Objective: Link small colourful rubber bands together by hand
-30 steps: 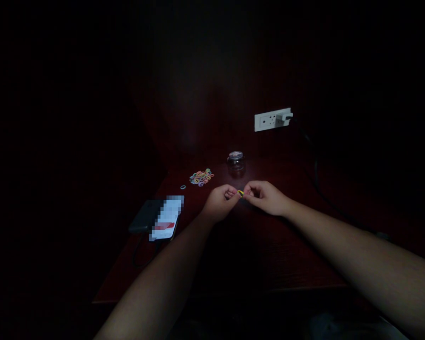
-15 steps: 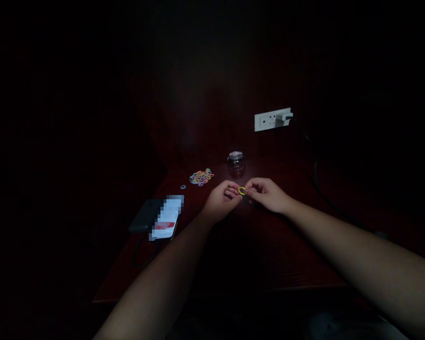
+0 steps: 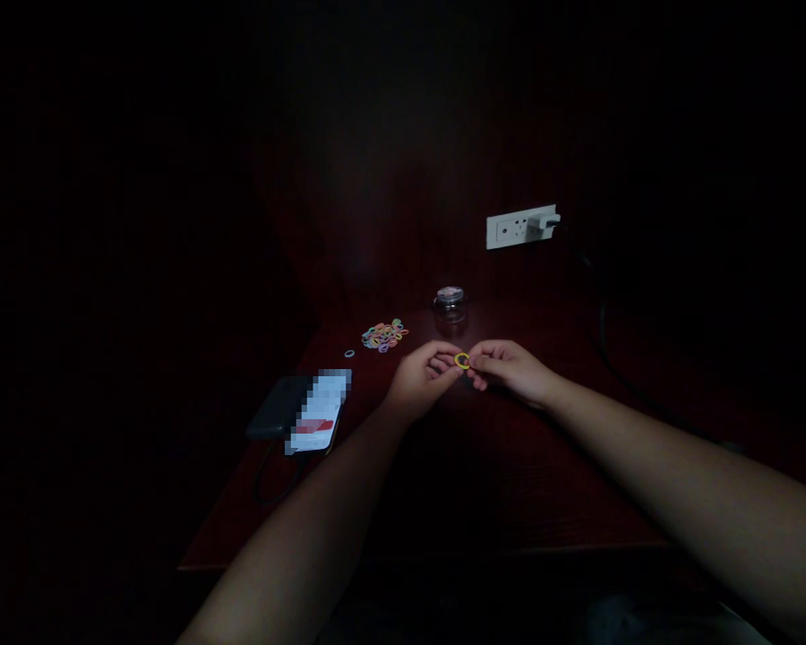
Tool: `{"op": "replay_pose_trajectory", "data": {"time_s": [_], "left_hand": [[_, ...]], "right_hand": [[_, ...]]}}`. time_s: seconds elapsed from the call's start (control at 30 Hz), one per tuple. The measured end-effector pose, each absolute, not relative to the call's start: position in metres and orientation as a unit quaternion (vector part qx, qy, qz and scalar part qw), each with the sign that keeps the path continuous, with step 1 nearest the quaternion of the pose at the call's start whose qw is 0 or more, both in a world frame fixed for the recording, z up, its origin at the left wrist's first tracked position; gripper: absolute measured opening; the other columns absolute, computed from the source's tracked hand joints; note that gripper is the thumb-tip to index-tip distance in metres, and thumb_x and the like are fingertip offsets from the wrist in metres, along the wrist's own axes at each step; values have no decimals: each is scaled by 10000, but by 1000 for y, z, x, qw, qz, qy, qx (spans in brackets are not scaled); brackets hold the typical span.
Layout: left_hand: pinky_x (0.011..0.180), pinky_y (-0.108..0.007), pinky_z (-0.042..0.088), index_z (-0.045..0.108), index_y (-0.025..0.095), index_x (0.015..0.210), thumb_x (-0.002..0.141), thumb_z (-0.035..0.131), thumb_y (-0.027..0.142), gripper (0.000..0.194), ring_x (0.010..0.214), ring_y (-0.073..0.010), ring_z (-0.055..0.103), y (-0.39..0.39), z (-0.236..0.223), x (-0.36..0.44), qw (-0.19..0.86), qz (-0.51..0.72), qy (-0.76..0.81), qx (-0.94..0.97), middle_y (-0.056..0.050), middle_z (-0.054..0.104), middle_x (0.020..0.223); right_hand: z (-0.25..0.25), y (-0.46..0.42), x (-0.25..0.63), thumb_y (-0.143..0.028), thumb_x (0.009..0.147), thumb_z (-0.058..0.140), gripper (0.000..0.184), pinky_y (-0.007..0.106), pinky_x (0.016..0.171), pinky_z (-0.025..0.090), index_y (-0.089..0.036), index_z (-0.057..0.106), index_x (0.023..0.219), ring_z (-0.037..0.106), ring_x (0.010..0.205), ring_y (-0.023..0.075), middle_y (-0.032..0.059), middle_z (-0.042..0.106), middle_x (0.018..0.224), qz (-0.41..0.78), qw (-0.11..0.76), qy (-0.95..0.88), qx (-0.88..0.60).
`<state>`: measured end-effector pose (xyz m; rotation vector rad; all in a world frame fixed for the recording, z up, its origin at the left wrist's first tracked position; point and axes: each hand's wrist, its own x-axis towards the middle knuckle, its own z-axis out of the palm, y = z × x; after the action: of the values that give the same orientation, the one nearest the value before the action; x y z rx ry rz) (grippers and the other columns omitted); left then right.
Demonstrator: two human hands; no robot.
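A small yellow hair tie (image 3: 461, 361) is stretched into a ring between my two hands, above the dark red table (image 3: 497, 484). My left hand (image 3: 424, 378) pinches its left side with the fingertips. On the other side, my right hand (image 3: 510, 370) grips it between thumb and forefinger, the other fingers curled below. A pile of coloured hair ties (image 3: 385, 336) lies to the left beyond my left hand, and a single pale blue hair tie (image 3: 349, 354) sits apart from it. Behind my hands stands a clear lidded jar (image 3: 450, 306).
A lit phone (image 3: 319, 417) lies at the left beside a dark flat box (image 3: 275, 408), with a cable looping below. On the back wall is a white socket panel (image 3: 520, 227) with a plug in it; its black cord (image 3: 603, 327) runs down the right side.
The view has shifted slightly. My right hand has turned a little, so its lower fingers show more, and the yellow hair tie's ring has changed shape slightly. Both hands still hold it.
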<state>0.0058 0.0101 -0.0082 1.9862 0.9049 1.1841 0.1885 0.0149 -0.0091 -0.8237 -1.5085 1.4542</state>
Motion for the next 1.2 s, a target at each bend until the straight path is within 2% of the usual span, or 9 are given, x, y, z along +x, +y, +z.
{"op": "replay_pose_trajectory", "data": {"time_s": [0.13,0.23,0.4,0.57,0.7,1.0,1.2], "left_hand": [[602,-195,438,622,150,956,763,630,233,209,725,-102,581,10,-6,6,314,452,357,755,-43,655,840],[618,-202,452,627,146,937,763,632,236,196,727,-105,586,9,-6,7,316,460,357,749,-46,659,841],[606,-201,447,636,145,928,757,638,250,201,719,-107,585,10,-6,7,316,465,373,738,-45,661,841],[580,-195,427,646,144,892,752,643,273,191,703,-106,575,11,-7,7,314,458,385,737,-42,658,817],[582,-190,422,644,146,889,748,647,278,193,701,-100,564,12,-8,7,315,456,382,739,-35,648,807],[577,-180,421,624,144,947,744,651,269,241,719,-102,572,12,-11,7,329,451,384,735,-45,640,828],[597,-194,440,614,137,892,757,640,288,204,710,-103,581,14,-12,7,334,460,380,729,-43,643,808]], "right_hand": [[-7,14,188,-356,725,669,238,207,495,439,-130,601,746,549,515,75,16,621,658,578,433,-609,-328],[-5,13,188,-319,722,665,221,212,496,436,-146,579,829,540,514,76,-4,601,659,567,447,-614,-320],[-6,13,187,-240,658,712,357,209,485,392,-180,528,958,508,535,72,-21,577,738,520,460,-661,-286],[-5,12,187,-299,700,685,244,205,454,298,-150,577,861,396,490,63,-42,498,602,425,455,-713,-323],[-5,13,189,-343,721,665,227,222,475,295,-143,602,809,387,500,76,-38,478,571,377,459,-726,-345],[-5,15,191,-355,726,654,221,232,502,319,-148,597,778,411,543,92,-22,494,612,356,461,-729,-360],[-3,13,189,-365,708,666,233,233,492,319,-161,582,783,404,523,90,-31,481,597,372,468,-718,-357]]}}
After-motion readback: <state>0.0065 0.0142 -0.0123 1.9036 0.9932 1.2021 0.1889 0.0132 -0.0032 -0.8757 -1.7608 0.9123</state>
